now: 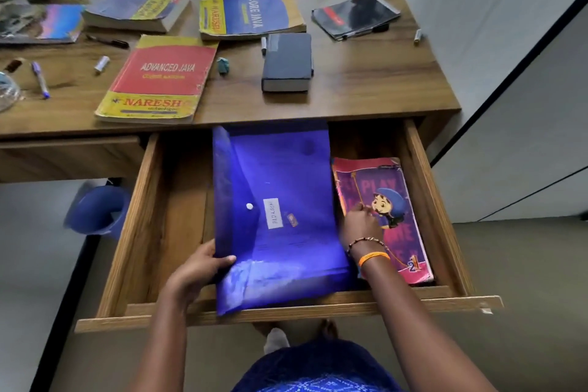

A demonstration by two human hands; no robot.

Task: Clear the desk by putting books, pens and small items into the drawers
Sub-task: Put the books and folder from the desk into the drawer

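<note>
The wooden drawer (133, 232) stands pulled out under the desk (366, 86). A blue plastic folder (276, 188) with a white snap button lies in it, its near end over the drawer's front edge. My left hand (200, 267) grips the folder's left near edge, thumb on top. My right hand (359, 226) holds the folder's right edge, beside a pink children's book (401, 210) lying along the drawer's right side. On the desk lie a red Advanced Java book (159, 79), a blue Core Java book (254, 14), a thick dark book (288, 62) and several pens.
More books lie at the back left (136, 8) and a black notebook (356, 14) at the back right. A purple pen (40, 79), a small white tube (101, 64) and a teal eraser (222, 65) are scattered on the desk. A blue bin (95, 210) stands on the floor at left.
</note>
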